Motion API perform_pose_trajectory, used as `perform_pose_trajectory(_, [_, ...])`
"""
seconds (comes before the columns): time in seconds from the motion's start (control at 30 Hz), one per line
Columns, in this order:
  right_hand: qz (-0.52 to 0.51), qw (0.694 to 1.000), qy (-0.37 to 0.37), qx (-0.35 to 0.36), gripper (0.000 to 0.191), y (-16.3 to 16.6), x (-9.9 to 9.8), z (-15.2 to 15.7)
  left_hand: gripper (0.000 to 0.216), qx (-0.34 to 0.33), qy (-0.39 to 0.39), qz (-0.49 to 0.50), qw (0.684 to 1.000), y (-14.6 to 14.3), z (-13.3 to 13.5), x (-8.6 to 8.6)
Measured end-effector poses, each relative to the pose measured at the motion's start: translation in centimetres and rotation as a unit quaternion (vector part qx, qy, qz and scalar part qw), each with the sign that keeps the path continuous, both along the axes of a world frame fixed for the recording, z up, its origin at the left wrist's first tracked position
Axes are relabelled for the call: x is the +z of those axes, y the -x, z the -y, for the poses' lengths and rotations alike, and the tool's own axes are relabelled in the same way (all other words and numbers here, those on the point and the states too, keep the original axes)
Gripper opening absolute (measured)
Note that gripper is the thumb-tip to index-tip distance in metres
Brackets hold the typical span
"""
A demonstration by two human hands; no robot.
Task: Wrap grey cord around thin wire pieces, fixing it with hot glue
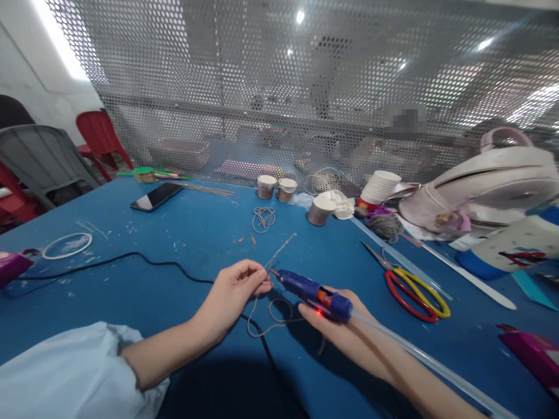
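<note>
A blue glue gun (pixel 305 288) is held in the right hand (pixel 349 331), with the fingers closed around it; whether its trigger is pressed cannot be told. A thin grey cord (pixel 282 248) is pinched between the left hand's (pixel 236 294) thumb and fingers, just beside the glue gun's tip. One end is pointed stiffly beyond that tip and seems to be already worked; the rest is left in loose loops below the glue gun, apparently not yet fixed to anything. Beyond the glue gun, a small cup (pixel 321 213) and two similar cups (pixel 266 189) are covered around their sides in brownish grey and look nearly finished, while a stack of white paper cups (pixel 379 189) is left plain.

The glue gun is made of glossy plastic, lit by a red glow, with a clear, rod-like glue stick (pixel 410 348) trailed from its back. To its right, scissors (pixel 414 288) with rounded red and yellow handles and a soft grey yarn ball (pixel 386 227) are laid. Beneath it, a smooth blue table (pixel 131 302) is flecked with pale specks.
</note>
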State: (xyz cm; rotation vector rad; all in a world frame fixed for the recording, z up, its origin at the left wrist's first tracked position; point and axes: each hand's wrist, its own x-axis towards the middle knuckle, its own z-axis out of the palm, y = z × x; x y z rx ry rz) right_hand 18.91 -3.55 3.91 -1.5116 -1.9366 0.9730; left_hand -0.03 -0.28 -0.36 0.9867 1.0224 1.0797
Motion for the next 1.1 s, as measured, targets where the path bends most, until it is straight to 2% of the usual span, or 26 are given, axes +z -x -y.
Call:
perform_pose_trajectory(0.1, [0.006,1.000,0.012,0.009,0.028,0.01,0.06,0.07,0.021,0.000,-0.004,0.004,1.000,0.03,-0.03,-0.05])
perform_pose_trajectory(0.3, [0.009,1.000,-0.014,-0.021,0.030,0.02,-0.11,0.01,0.022,-0.003,0.001,0.003,1.000,0.07,0.05,-0.08])
perform_pose_trajectory(0.5, [0.022,0.999,0.038,0.023,0.026,-0.06,0.35,0.04,0.021,-0.009,-0.011,0.002,1.000,0.11,0.09,-0.18])
perform_pose_trajectory(0.7, [0.019,1.000,-0.017,-0.014,0.030,0.03,0.17,0.12,0.021,-0.007,-0.002,0.009,1.000,-0.01,0.09,-0.16])
perform_pose_trajectory(0.97, [0.046,0.998,0.003,0.038,0.025,-0.09,0.43,0.25,0.022,-0.008,-0.009,0.008,1.000,0.05,0.10,0.00])
perform_pose_trajectory(1.1, [0.036,0.999,-0.019,0.004,0.029,-0.11,0.25,0.18,0.022,-0.009,-0.009,0.013,1.000,0.05,0.10,-0.06])
